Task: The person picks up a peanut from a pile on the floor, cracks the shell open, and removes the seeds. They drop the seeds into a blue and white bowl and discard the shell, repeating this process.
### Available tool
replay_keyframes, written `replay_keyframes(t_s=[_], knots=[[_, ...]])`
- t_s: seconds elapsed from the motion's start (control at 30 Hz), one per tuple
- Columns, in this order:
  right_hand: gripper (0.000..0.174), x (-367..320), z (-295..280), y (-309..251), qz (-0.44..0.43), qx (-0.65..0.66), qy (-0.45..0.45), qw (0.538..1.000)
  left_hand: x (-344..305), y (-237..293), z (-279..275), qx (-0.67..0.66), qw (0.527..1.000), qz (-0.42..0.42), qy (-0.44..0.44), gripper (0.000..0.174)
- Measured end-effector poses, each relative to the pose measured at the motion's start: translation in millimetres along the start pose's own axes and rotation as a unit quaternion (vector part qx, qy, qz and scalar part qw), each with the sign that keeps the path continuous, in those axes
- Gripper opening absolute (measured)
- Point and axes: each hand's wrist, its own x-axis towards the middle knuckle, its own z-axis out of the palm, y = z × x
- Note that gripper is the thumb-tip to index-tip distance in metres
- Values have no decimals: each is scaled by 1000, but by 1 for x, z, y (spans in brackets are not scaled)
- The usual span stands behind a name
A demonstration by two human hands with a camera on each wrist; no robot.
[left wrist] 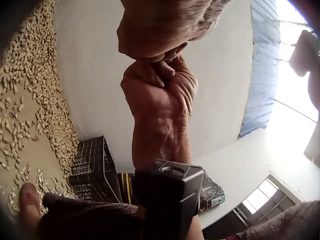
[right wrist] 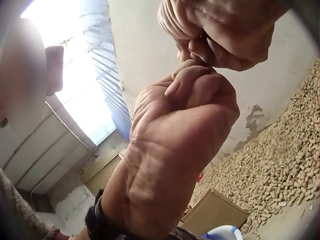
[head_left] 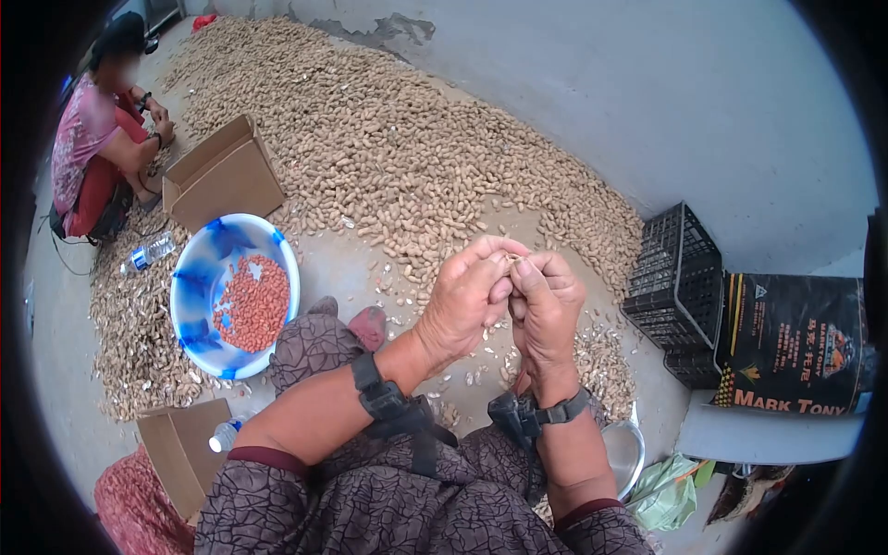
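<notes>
In the head view my left hand and right hand meet fingertip to fingertip. Between their thumbs and curled fingers they pinch a small pale peanut, mostly covered by the fingers. The left wrist view has my left hand at the top, against my right hand; the peanut is hidden there. From the right wrist side, the left hand has its fingers folded towards the palm. To the left of my knees a blue and white basin contains shelled red peanuts.
A large heap of unshelled peanuts spreads along the wall. Empty shells lie left of the basin, near a water bottle. Cardboard boxes, black crates and a black sack stand around. Another person squats at far left.
</notes>
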Motion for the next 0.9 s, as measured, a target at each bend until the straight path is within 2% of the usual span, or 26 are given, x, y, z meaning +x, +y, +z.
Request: replay_keyframes(t_s=[0.13, 0.2, 0.23, 0.3, 0.43, 0.5, 0.53, 0.6, 0.7, 0.83, 0.9], knots=[[10, 4, -3, -4, 13, 26, 15, 999, 2, 4, 6, 69, 997, 27, -29, 21], [10, 3, -3, -9, 20, 16, 11, 1000, -1, 8, 9, 197, 977, 71, -48, 22], [11, 3, -3, -10, 27, 6, 6, 1000, -1, 6, 9, 199, 976, 68, -51, 22], [11, 2, -4, -14, 33, 3, 2, 999, 1, -2, 7, 274, 948, 163, -23, 21], [11, -1, -4, -12, 12, 10, -4, 1000, 1, -6, 4, 311, 928, 200, -37, 22], [11, -1, -3, -6, -4, -5, 15, 1000, -4, -3, 11, 254, 958, 132, 23, 20], [11, -1, -2, -4, -17, -22, 32, 999, -3, -4, 11, 255, 958, 132, 22, 20], [11, -3, 1, -5, -31, -34, 27, 999, -1, -8, 10, 108, 990, 86, 22, 19], [11, -4, 2, -6, -48, -47, 22, 997, 0, -7, 13, 51, 997, 51, 21, 19], [10, -7, 4, -7, -57, -59, 24, 996, 2, -7, 12, 42, 998, 33, 22, 19], [9, -9, 4, -7, -76, -83, 9, 994, 3, -6, 10, -32, 999, 1, 28, 18]])
